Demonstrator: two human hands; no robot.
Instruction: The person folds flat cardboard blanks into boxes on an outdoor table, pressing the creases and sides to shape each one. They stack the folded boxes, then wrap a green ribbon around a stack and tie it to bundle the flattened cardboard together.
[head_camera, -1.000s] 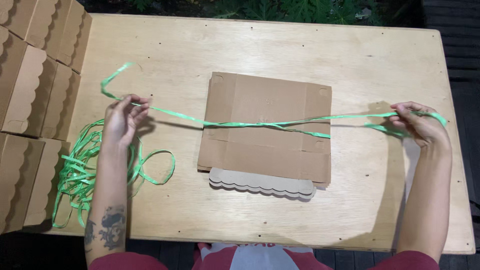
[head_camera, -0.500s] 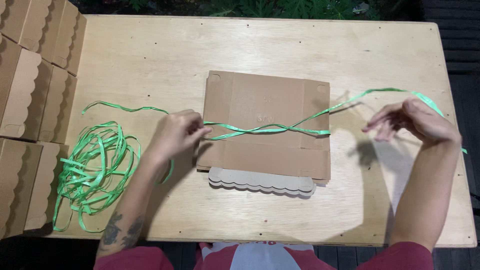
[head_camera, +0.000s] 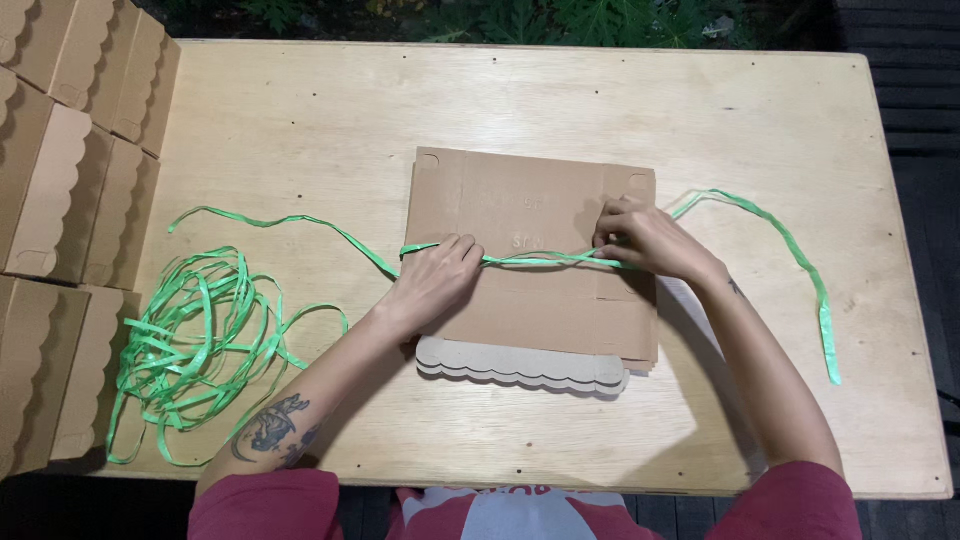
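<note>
A stack of flat brown cardboard box blanks (head_camera: 530, 310) with scalloped lower edges lies in the middle of the wooden table (head_camera: 520, 100). A green plastic ribbon (head_camera: 545, 261) runs across the stack. My left hand (head_camera: 435, 283) pinches the ribbon at the stack's left side. My right hand (head_camera: 645, 240) grips the ribbon near the stack's right edge. One loose ribbon end (head_camera: 805, 275) curves away over the table to the right. The other end trails left into a tangled green coil (head_camera: 190, 340).
Assembled brown cardboard boxes (head_camera: 60, 200) with scalloped flaps stand in rows along the table's left edge. Dark ground and plants lie beyond the far edge. My red shirt shows at the near edge.
Both hands have come inward from wide apart and now rest on the cardboard stack. The ribbon, earlier stretched above the table, now lies flat across the stack with its ends slack.
</note>
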